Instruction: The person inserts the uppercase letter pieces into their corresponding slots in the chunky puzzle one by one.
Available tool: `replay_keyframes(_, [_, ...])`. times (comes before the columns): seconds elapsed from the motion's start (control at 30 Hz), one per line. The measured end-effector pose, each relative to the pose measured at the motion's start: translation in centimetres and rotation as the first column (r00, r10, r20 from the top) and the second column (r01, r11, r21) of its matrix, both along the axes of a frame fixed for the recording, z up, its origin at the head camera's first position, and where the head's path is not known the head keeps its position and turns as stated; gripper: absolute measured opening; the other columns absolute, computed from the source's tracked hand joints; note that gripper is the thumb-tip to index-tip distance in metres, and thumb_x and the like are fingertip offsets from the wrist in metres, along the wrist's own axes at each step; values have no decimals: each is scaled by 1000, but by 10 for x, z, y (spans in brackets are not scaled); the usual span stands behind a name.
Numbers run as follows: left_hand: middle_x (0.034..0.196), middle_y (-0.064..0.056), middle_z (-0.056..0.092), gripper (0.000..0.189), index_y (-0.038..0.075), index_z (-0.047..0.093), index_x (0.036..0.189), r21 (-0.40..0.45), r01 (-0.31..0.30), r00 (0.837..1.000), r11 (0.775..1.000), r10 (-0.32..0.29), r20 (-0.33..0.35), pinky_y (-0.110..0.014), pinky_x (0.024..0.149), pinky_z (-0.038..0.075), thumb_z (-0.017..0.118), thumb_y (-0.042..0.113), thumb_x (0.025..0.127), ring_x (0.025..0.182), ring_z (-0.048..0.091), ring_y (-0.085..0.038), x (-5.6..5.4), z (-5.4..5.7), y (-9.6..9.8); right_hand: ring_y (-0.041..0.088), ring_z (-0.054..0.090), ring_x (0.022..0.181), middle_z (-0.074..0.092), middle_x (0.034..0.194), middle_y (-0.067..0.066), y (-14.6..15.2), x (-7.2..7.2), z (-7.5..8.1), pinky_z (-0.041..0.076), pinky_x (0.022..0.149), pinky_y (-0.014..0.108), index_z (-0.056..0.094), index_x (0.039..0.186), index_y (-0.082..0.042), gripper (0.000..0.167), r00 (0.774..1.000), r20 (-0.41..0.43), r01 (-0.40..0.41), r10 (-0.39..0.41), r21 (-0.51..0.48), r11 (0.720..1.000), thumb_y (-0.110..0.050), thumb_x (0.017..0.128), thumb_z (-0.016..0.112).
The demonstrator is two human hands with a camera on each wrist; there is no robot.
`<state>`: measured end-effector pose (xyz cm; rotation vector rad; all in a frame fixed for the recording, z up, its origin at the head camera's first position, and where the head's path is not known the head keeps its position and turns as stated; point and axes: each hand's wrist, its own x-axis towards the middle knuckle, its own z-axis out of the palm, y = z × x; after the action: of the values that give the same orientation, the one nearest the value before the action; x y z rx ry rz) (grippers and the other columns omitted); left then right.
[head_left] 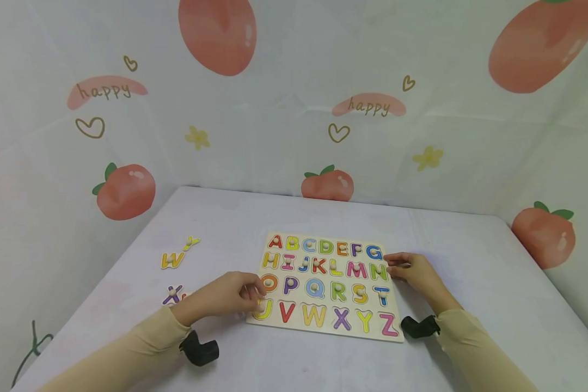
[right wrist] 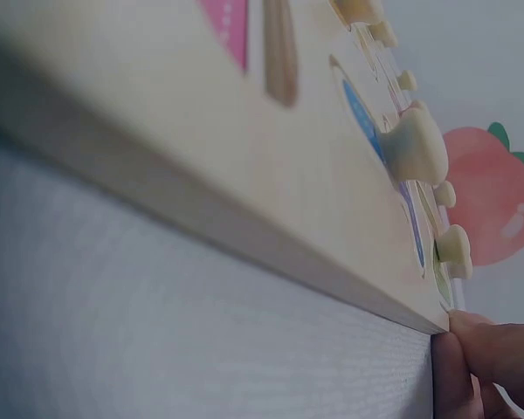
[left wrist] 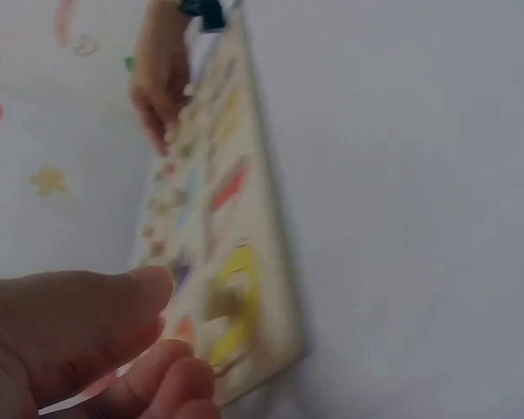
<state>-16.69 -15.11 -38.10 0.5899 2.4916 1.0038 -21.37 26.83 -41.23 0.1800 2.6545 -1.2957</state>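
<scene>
A wooden alphabet puzzle board (head_left: 323, 332) lies flat on the table, its letters A to U fitted with small knobs. My left hand (head_left: 235, 294) hovers at the board's left edge, thumb and fingers loosely bent with nothing between them. Just beside those fingers, the yellow U piece (left wrist: 240, 305) sits at its place in the bottom row. My right hand (head_left: 414, 272) pinches the board's right edge near the N piece (head_left: 379, 272); in the right wrist view the thumb (right wrist: 498, 349) lies along the corner. The V, W, X, Y and Z places show coloured bottoms without knobs.
Left of the board lie a yellow W piece (head_left: 171, 261), a yellow Y piece (head_left: 191, 243) and a purple X piece (head_left: 173, 294). A red piece (head_left: 184, 297) is mostly hidden behind the left wrist. A fruit-printed cloth (head_left: 274, 136) hangs behind the table.
</scene>
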Motion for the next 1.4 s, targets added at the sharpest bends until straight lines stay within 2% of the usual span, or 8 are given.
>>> replay_keyframes(0.17, [83, -2, 60, 21, 10, 66, 105, 25, -57, 998, 998, 57, 10, -30, 62, 49, 70, 19, 88, 72, 58, -17, -11, 23, -19, 15, 58, 87, 65, 114, 21, 1, 0, 0, 48, 67, 20, 61, 123, 4, 37, 1000, -14, -11, 11, -4, 1000, -14, 91, 67])
replay_keyframes(0.3, [91, -12, 63, 28, 3, 63, 112, 122, -110, 994, 986, 109, 17, -33, 72, 53, 66, 20, 91, 82, 62, -26, -20, 39, -45, 14, 58, 87, 65, 114, 19, 1, 0, -1, 48, 68, 20, 61, 124, 3, 36, 1000, -1, -4, 4, -9, 1000, -13, 92, 65])
replay_keyframes(0.43, [97, -16, 62, 31, 2, 60, 116, 181, -167, 986, 969, 166, 22, -30, 77, 54, 64, 23, 93, 89, 62, -32, -28, 50, -75, 12, 58, 87, 65, 114, 18, 1, -1, -1, 48, 69, 20, 61, 125, 2, 36, 1000, 2, -8, 8, -18, 1000, -12, 92, 65])
replay_keyframes(0.57, [100, -11, 63, 36, 1, 56, 122, 197, -213, 977, 957, 214, 17, -30, 80, 54, 62, 24, 95, 91, 64, -28, -34, 56, -105, 11, 58, 86, 66, 113, 17, 2, -1, -2, 48, 69, 20, 61, 125, 2, 36, 1000, -2, -12, 12, -20, 1000, -13, 92, 65])
replay_keyframes(0.77, [102, -6, 65, 43, -2, 51, 128, 166, -281, 959, 945, 282, 19, -27, 79, 53, 60, 26, 96, 92, 64, -22, -36, 49, -145, 14, 58, 88, 65, 114, 18, 2, 0, -3, 48, 69, 21, 61, 124, 1, 37, 1000, -6, -13, 13, -4, 1000, -14, 91, 66])
replay_keyframes(0.97, [104, -16, 64, 45, -3, 50, 129, 120, -300, 954, 946, 298, 38, -27, 78, 54, 60, 25, 96, 92, 64, -23, -19, 35, -165, 15, 58, 89, 64, 117, 19, 0, -2, -3, 49, 70, 20, 61, 125, 1, 37, 1000, 1, -8, 8, -7, 1000, -15, 92, 66])
replay_keyframes(1.2, [99, -13, 61, 40, -4, 53, 125, 94, -294, 955, 951, 287, 78, -28, 75, 54, 62, 18, 92, 84, 64, -20, 5, 18, -159, 14, 58, 87, 64, 116, 20, -1, -2, -1, 49, 68, 19, 60, 125, 3, 36, 1000, 2, -12, 12, -24, 1000, -12, 92, 65])
replay_keyframes(1.4, [92, -11, 61, 37, -6, 55, 119, 116, -283, 956, 952, 270, 110, -28, 69, 54, 66, 14, 90, 75, 63, -20, 16, 8, -146, 14, 58, 87, 64, 115, 19, -1, -1, 1, 49, 68, 21, 60, 125, 2, 36, 1000, 19, -7, 7, -18, 1000, -13, 93, 64])
